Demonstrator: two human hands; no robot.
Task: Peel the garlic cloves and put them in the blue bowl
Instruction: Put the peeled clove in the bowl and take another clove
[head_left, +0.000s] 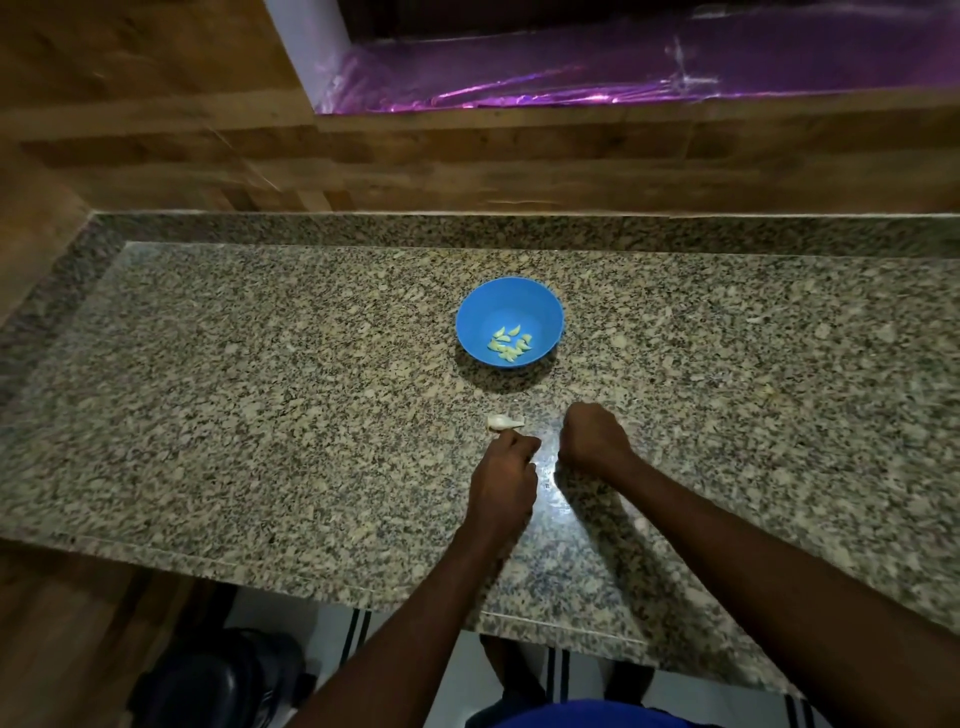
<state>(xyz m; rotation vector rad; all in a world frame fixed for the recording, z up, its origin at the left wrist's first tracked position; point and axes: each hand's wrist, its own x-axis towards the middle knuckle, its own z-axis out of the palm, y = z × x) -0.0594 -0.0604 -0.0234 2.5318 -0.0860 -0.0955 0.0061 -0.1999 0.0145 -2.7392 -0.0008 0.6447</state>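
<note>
Where the speckled granite tabletop (260, 395) meets a wood-panelled wall (156, 130), a raised granite lip runs along its far edge — above it, a recess lined with shiny purple film (623, 67). No writing is legible. The blue bowl (509, 306) sits mid-tabletop, holding peeled garlic cloves (510, 344). Nearer the front edge lies an unpeeled garlic piece (503, 423), just beyond the left hand (503, 480). Both hands are curled — the right hand (592, 437) too; I cannot tell what either holds.
</note>
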